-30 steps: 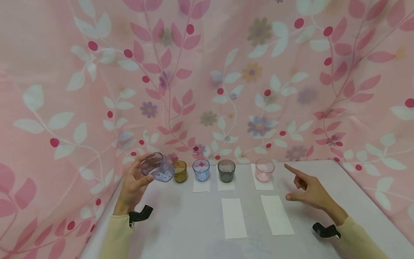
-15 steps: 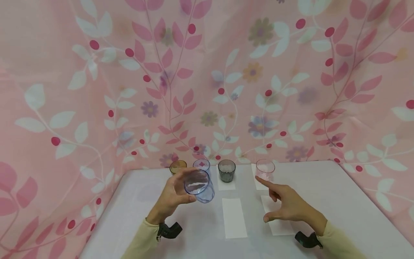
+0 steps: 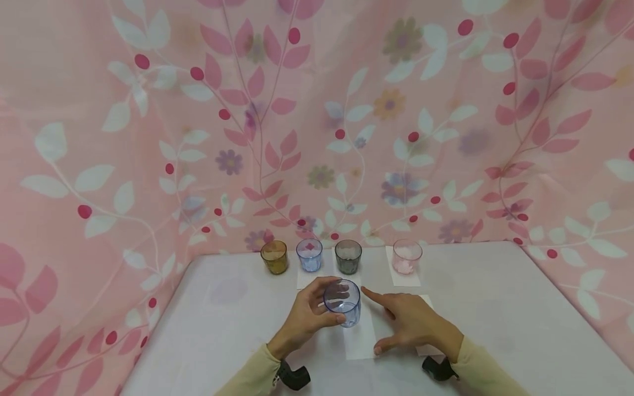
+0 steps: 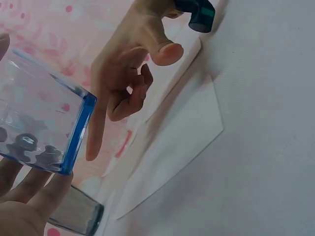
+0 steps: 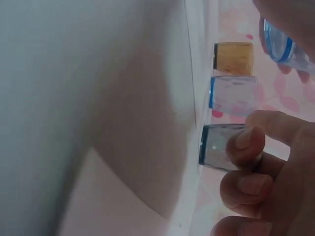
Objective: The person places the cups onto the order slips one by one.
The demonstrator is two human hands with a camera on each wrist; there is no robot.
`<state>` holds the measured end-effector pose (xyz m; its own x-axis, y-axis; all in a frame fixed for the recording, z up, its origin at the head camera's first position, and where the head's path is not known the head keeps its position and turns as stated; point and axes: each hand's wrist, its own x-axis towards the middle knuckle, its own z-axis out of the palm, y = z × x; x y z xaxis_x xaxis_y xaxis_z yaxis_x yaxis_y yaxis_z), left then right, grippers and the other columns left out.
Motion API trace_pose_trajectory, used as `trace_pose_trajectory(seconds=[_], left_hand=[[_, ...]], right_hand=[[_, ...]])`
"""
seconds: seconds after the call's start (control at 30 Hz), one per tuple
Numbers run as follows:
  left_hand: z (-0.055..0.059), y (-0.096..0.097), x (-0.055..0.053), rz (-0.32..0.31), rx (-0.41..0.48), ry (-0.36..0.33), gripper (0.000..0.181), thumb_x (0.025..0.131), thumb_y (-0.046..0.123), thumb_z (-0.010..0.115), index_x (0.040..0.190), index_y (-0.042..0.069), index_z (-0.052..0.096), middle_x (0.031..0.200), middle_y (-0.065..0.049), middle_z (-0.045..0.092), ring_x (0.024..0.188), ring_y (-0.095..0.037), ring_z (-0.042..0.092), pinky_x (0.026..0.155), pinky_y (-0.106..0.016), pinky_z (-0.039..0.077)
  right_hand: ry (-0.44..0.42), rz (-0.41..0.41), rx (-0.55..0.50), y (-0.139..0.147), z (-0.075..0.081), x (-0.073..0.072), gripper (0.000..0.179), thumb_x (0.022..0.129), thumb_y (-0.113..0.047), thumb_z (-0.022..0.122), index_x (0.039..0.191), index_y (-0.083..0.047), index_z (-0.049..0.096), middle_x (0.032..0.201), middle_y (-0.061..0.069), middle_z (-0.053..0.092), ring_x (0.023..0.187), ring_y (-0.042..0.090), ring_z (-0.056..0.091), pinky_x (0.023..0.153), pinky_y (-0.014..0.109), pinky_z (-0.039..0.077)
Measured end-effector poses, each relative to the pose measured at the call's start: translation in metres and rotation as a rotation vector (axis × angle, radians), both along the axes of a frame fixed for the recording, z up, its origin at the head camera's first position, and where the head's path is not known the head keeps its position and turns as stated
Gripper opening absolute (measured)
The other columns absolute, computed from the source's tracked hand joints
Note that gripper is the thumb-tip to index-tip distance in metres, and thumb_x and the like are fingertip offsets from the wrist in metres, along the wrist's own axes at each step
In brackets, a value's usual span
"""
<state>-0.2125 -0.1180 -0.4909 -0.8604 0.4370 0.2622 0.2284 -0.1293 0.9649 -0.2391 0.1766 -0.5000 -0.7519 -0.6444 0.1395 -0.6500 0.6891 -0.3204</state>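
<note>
My left hand (image 3: 307, 319) grips a clear blue-tinted glass (image 3: 346, 313) between thumb and fingers, raised over the near part of the table. The glass (image 4: 37, 110) fills the left side of the left wrist view. Just to its right hovers my right hand (image 3: 418, 324), index finger extended and thumb spread, the other fingers curled in and holding nothing. Its index fingertip comes close to the glass rim. Below the held glass lies a white paper strip (image 3: 360, 338), partly covered by it.
Along the back edge stand an amber glass (image 3: 274, 258), another blue glass (image 3: 310, 258), a grey glass (image 3: 348, 258) and a pink glass (image 3: 406, 258). A second near paper strip (image 3: 427, 301) is mostly under my right hand. Behind hangs a pink floral curtain (image 3: 322, 137).
My left hand has carried the blue glass from the far left to the middle, lower and toward me. My right hand has moved left, up to the glass.
</note>
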Motion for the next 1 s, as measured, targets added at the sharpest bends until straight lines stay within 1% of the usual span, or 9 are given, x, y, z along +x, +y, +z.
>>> trace_pose_trajectory(seconds=[0.1, 0.23, 0.37, 0.47, 0.57, 0.67, 0.8, 0.9, 1.0], left_hand=[[-0.007, 0.006, 0.001, -0.011, -0.016, -0.028, 0.071, 0.089, 0.015, 0.088, 0.150, 0.012, 0.051, 0.149, -0.020, 0.060, 0.140, -0.038, 0.058, 0.116, -0.041, 0.051], [-0.015, 0.010, 0.002, -0.028, -0.016, -0.052, 0.073, 0.088, 0.015, 0.089, 0.150, 0.010, 0.051, 0.150, -0.022, 0.059, 0.141, -0.045, 0.056, 0.116, -0.043, 0.050], [-0.021, 0.013, 0.003, -0.025, -0.022, -0.070, 0.075, 0.087, 0.016, 0.090, 0.151, 0.010, 0.051, 0.150, -0.021, 0.059, 0.142, -0.046, 0.054, 0.117, -0.041, 0.049], [-0.025, 0.014, 0.004, -0.013, -0.047, -0.071, 0.074, 0.086, 0.015, 0.090, 0.150, 0.013, 0.052, 0.151, -0.017, 0.060, 0.143, -0.039, 0.055, 0.119, -0.037, 0.048], [-0.029, 0.016, 0.005, -0.008, -0.060, -0.070, 0.074, 0.086, 0.013, 0.090, 0.150, 0.014, 0.052, 0.151, -0.015, 0.060, 0.145, -0.034, 0.054, 0.121, -0.036, 0.045], [-0.031, 0.018, 0.005, -0.014, -0.053, -0.069, 0.074, 0.086, 0.010, 0.089, 0.150, 0.012, 0.052, 0.153, -0.017, 0.058, 0.146, -0.035, 0.053, 0.121, -0.036, 0.044], [-0.034, 0.020, 0.005, -0.031, -0.038, -0.059, 0.074, 0.086, 0.008, 0.088, 0.150, 0.009, 0.051, 0.153, -0.020, 0.057, 0.147, -0.039, 0.051, 0.121, -0.035, 0.044], [-0.038, 0.020, 0.005, -0.034, -0.038, -0.054, 0.073, 0.087, 0.007, 0.088, 0.150, 0.007, 0.051, 0.153, -0.021, 0.056, 0.147, -0.040, 0.050, 0.121, -0.034, 0.044], [-0.042, 0.020, 0.005, -0.037, -0.038, -0.056, 0.072, 0.087, 0.007, 0.088, 0.150, 0.006, 0.051, 0.153, -0.021, 0.056, 0.147, -0.040, 0.050, 0.120, -0.034, 0.045]], right_hand=[[-0.032, 0.000, 0.035, -0.002, -0.001, 0.002, 0.121, 0.062, -0.089, 0.079, 0.163, -0.031, 0.045, 0.073, -0.018, 0.042, 0.068, 0.001, 0.040, 0.061, 0.023, 0.034], [-0.083, -0.005, 0.084, -0.001, -0.004, 0.003, 0.122, 0.063, -0.090, 0.078, 0.162, -0.027, 0.046, 0.078, -0.016, 0.050, 0.075, 0.005, 0.047, 0.065, 0.027, 0.038], [-0.103, -0.001, 0.101, 0.000, -0.008, 0.002, 0.121, 0.064, -0.090, 0.077, 0.162, -0.026, 0.046, 0.103, -0.011, 0.074, 0.092, 0.010, 0.065, 0.074, 0.033, 0.052], [-0.105, 0.010, 0.095, 0.000, -0.011, 0.000, 0.119, 0.065, -0.089, 0.078, 0.162, -0.026, 0.047, 0.099, -0.012, 0.073, 0.089, 0.009, 0.064, 0.073, 0.032, 0.051], [-0.109, 0.018, 0.078, 0.000, -0.010, 0.001, 0.116, 0.066, -0.087, 0.079, 0.160, -0.025, 0.050, 0.078, -0.017, 0.055, 0.075, 0.004, 0.051, 0.066, 0.027, 0.041], [-0.103, 0.023, 0.072, -0.001, -0.009, 0.002, 0.114, 0.066, -0.085, 0.080, 0.158, -0.023, 0.052, 0.074, -0.018, 0.044, 0.070, 0.002, 0.043, 0.063, 0.026, 0.035], [-0.102, 0.026, 0.081, -0.003, -0.007, 0.002, 0.113, 0.067, -0.083, 0.081, 0.158, -0.021, 0.053, 0.077, -0.016, 0.051, 0.073, 0.003, 0.047, 0.065, 0.027, 0.039], [-0.102, 0.025, 0.095, -0.004, -0.006, 0.003, 0.114, 0.067, -0.084, 0.081, 0.158, -0.021, 0.052, 0.091, -0.013, 0.067, 0.081, 0.004, 0.056, 0.068, 0.030, 0.046], [-0.106, 0.022, 0.111, -0.004, -0.006, 0.004, 0.115, 0.067, -0.084, 0.081, 0.159, -0.022, 0.051, 0.105, -0.010, 0.073, 0.088, 0.005, 0.060, 0.072, 0.033, 0.051]])
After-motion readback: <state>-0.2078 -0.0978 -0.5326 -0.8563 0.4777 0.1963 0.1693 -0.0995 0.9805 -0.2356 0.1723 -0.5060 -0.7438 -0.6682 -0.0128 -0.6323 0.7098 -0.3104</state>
